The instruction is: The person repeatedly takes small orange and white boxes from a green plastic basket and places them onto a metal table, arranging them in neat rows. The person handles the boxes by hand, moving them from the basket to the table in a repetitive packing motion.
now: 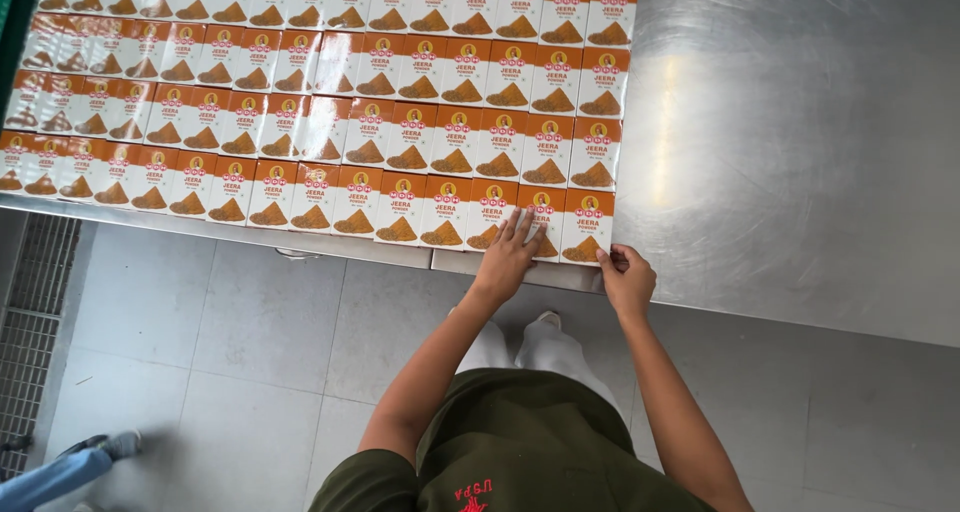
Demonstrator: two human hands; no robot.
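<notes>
Orange packet (587, 227) lies between left hand (508, 257) and right hand (627, 280).

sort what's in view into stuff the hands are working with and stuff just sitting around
In hand:
- left hand, flat on the front-row boxes
- right hand, at the corner of the end box
- steel table

Just about:
- floor grate
- another person's shoe

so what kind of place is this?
Probably a packing area in a food or spice plant: many identical orange-and-white cartons in neat rows on a stainless steel table, tiled floor with a drain grate, and hands aligning the nearest row.
</notes>
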